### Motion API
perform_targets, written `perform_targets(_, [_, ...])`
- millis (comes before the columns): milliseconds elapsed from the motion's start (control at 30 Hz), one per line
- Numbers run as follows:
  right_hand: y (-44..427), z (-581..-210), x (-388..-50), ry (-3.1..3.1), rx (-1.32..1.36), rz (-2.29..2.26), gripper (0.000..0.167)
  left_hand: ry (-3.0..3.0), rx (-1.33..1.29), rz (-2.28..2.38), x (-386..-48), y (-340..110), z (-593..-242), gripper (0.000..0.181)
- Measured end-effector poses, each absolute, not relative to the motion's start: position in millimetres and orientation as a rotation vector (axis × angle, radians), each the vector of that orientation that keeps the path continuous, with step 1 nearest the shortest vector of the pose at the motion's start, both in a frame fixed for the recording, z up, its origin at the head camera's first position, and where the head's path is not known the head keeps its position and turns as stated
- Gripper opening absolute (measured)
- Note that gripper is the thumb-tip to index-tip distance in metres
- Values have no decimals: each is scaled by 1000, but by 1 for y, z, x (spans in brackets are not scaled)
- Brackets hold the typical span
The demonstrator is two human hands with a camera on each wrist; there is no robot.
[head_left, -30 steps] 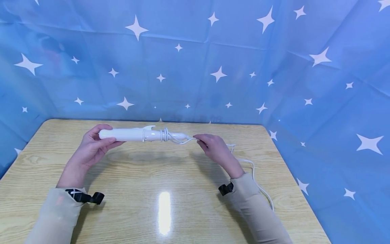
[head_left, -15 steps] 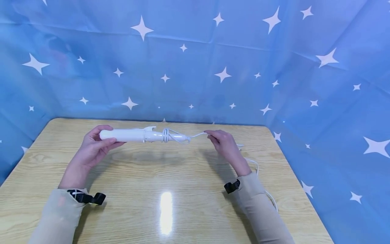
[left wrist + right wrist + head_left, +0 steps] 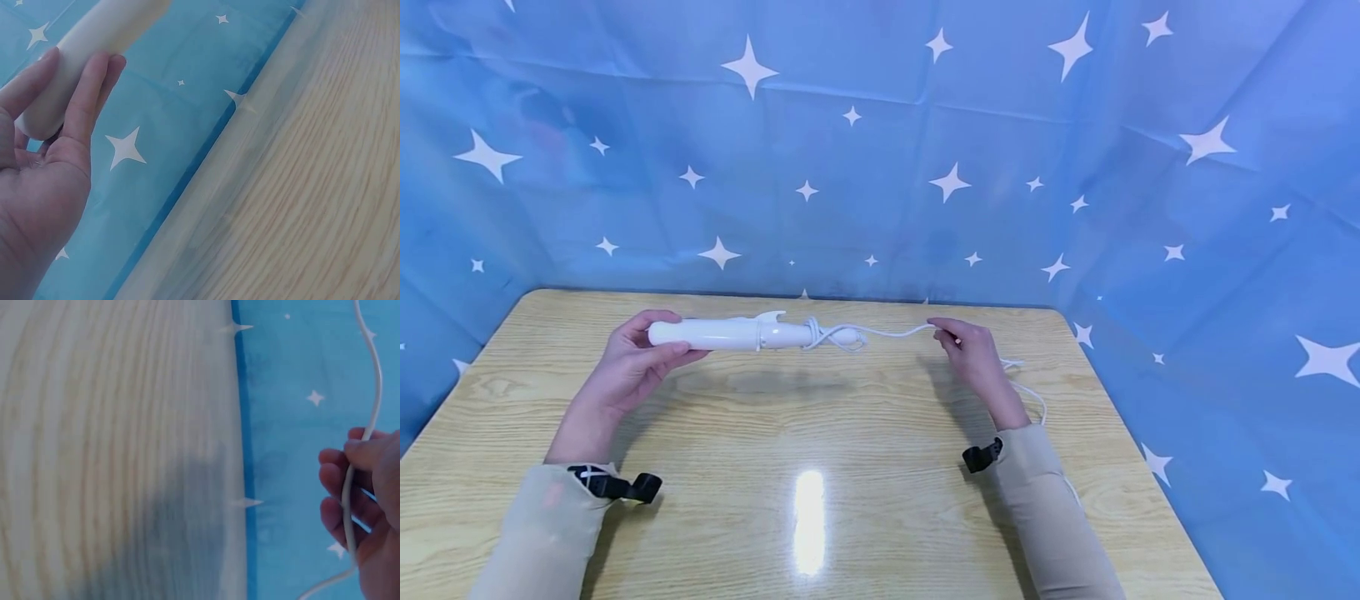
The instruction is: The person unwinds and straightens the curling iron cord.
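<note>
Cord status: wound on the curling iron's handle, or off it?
Wound on: the white cord loops around the handle, and a length runs to the right hand.

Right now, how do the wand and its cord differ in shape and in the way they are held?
The wand is thick and straight; the cord is thin and curving. The left hand grips the wand at its rounded end, while the right hand pinches the cord partway along. Both are white and held up above the table, though part of the cord trails behind the right hand.
</note>
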State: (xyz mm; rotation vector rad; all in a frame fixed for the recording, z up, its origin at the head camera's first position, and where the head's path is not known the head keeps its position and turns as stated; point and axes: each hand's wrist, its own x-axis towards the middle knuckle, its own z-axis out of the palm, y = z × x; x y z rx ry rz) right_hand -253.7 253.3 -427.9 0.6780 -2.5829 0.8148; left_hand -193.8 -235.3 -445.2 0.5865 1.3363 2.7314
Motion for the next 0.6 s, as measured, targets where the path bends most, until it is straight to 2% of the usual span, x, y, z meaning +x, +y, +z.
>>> perform_targets(600, [272, -432, -259, -2549, 451, 869, 22, 1267, 548, 2766, -197, -233, -449, 47])
